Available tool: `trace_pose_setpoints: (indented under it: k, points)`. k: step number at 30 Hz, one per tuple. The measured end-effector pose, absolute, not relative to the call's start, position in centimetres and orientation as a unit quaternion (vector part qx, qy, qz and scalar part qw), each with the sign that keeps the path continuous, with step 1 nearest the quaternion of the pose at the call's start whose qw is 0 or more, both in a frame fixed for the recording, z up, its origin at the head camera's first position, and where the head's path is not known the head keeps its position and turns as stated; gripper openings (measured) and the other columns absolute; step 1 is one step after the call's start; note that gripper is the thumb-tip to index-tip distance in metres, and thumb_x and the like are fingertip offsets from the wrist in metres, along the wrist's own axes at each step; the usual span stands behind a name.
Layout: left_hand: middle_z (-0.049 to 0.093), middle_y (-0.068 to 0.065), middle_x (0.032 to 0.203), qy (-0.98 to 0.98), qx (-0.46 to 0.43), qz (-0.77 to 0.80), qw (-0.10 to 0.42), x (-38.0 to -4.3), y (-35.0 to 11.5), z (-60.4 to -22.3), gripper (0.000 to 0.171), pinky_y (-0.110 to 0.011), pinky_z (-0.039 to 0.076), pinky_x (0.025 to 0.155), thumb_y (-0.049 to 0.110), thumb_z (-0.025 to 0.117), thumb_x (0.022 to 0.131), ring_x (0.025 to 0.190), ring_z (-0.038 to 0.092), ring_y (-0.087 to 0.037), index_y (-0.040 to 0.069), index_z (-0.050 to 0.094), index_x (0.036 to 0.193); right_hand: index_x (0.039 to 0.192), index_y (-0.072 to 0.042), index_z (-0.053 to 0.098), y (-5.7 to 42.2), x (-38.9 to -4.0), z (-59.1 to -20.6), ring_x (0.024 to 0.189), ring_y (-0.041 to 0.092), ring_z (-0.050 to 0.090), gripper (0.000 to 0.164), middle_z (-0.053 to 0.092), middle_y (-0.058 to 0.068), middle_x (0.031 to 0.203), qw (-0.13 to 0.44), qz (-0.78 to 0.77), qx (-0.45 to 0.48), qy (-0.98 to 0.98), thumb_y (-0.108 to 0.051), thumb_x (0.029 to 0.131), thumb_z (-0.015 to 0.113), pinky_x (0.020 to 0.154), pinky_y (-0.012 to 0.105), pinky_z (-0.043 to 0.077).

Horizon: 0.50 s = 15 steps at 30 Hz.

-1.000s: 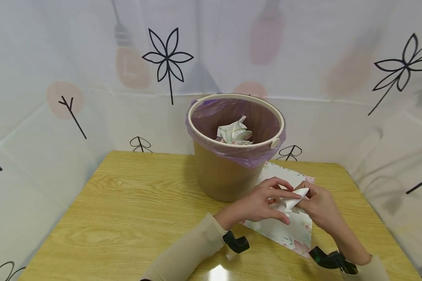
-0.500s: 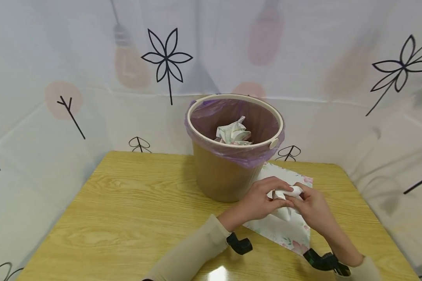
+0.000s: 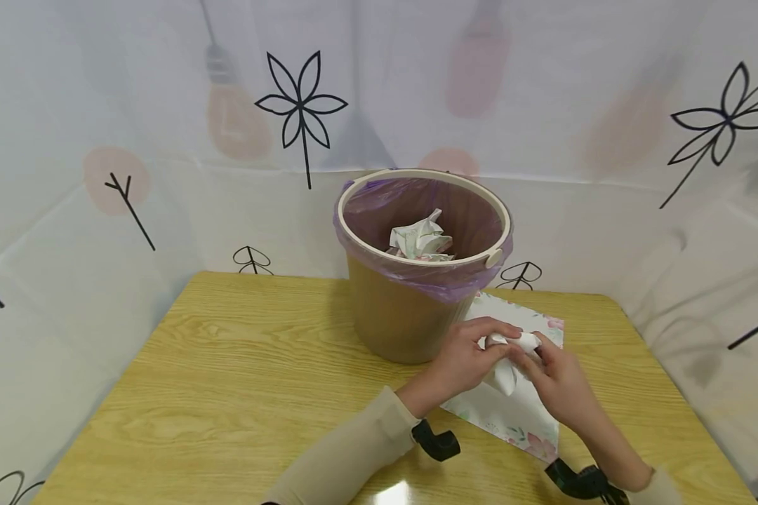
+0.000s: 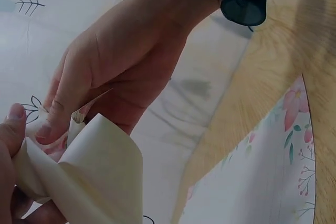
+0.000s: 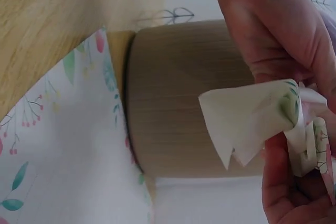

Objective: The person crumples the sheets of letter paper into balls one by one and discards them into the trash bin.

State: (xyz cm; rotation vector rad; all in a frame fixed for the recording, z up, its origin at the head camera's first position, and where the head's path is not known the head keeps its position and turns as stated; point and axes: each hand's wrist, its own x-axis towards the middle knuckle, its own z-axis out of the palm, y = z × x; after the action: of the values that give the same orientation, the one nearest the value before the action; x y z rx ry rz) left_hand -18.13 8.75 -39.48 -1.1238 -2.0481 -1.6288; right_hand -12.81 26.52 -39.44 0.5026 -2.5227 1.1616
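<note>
A crumpled piece of white paper (image 3: 504, 375) is held between both hands over a flat floral sheet. My left hand (image 3: 470, 358) pinches its left side with thumb and fingers; my right hand (image 3: 559, 379) grips the other side, thumb on top. In the left wrist view, the crumpled paper (image 4: 100, 169) shows plain folds and a pointed corner, with the right hand (image 4: 131, 51) behind it. The right wrist view shows green and pink print on the crumpled paper (image 5: 252, 111), below the left hand (image 5: 283, 30). Flat on the table lies the floral-bordered sheet (image 3: 524, 414).
Behind the hands stands a beige waste bin (image 3: 398, 308) with a purple liner (image 3: 445, 284) folded over its rim. Crumpled paper (image 3: 420, 238) lies inside it. The bin overlaps the sheet's left part in the head view. A patterned cloth (image 3: 164, 91) hangs around the wooden table (image 3: 227, 386).
The left hand's fingers, spread a second ago, have closed onto the paper. The paper has gone from a pointed fold to a tighter bundle, and both hands have come closer together, slightly leftward.
</note>
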Motion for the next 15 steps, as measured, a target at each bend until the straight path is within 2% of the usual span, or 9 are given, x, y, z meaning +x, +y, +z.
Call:
trace_pose_setpoints:
  k: [2,4,6,10,12,15]
  points:
    - [0.075,-0.001,0.104,-0.713,-0.375,-0.573,0.151,-18.1,8.9,-39.4,0.017,-0.012,0.048,0.069,0.008,0.077,0.087,0.092,0.061,0.005,0.007,0.076,0.103,0.114,-0.006,0.059,26.6,-12.6,-39.6,0.051,0.003,0.039,0.022,0.049,-0.008,0.067,0.150,0.419,0.188,-0.875,-0.002,0.094,0.066,0.044,0.026,0.035]
    - [0.074,0.002,0.104,-0.718,-0.356,-0.579,0.150,-18.0,8.9,-39.3,0.017,-0.013,0.047,0.066,0.012,0.077,0.087,0.084,0.058,0.007,0.009,0.076,0.104,0.114,-0.007,0.056,26.7,-12.3,-39.8,0.054,0.004,0.042,0.033,0.051,-0.007,0.072,0.142,0.425,0.197,-0.872,-0.002,0.088,0.073,0.046,0.025,0.037]
    - [0.074,0.005,0.104,-0.721,-0.340,-0.586,0.147,-17.9,9.0,-39.3,0.017,-0.014,0.045,0.061,0.015,0.077,0.088,0.074,0.053,0.007,0.011,0.077,0.104,0.114,-0.009,0.055,26.8,-12.2,-40.0,0.058,0.004,0.047,0.046,0.050,-0.007,0.073,0.146,0.418,0.206,-0.873,-0.004,0.078,0.083,0.049,0.024,0.039]
    - [0.074,0.007,0.103,-0.713,-0.319,-0.610,0.132,-17.9,9.1,-39.2,0.015,-0.016,0.037,0.052,0.017,0.076,0.088,0.058,0.038,0.000,0.012,0.077,0.103,0.113,-0.009,0.056,26.7,-12.3,-40.3,0.067,0.005,0.046,0.071,0.052,-0.005,0.084,0.177,0.371,0.215,-0.886,-0.018,0.057,0.098,0.054,0.023,0.037]
    - [0.074,0.007,0.101,-0.709,-0.309,-0.622,0.125,-17.8,9.1,-39.2,0.015,-0.016,0.035,0.051,0.017,0.077,0.088,0.056,0.037,-0.002,0.012,0.077,0.102,0.117,-0.008,0.056,26.8,-12.5,-40.4,0.069,0.005,0.048,0.079,0.056,-0.004,0.090,0.191,0.358,0.227,-0.885,-0.019,0.051,0.099,0.056,0.021,0.039]
    - [0.072,0.006,0.087,-0.699,-0.289,-0.645,0.111,-17.8,9.2,-39.0,0.014,-0.016,0.033,0.051,0.016,0.076,0.088,0.056,0.039,-0.007,0.011,0.077,0.101,0.121,-0.004,0.057,26.7,-12.7,-40.6,0.073,0.005,0.052,0.085,0.062,0.000,0.097,0.231,0.337,0.237,-0.881,-0.013,0.047,0.100,0.059,0.018,0.042]
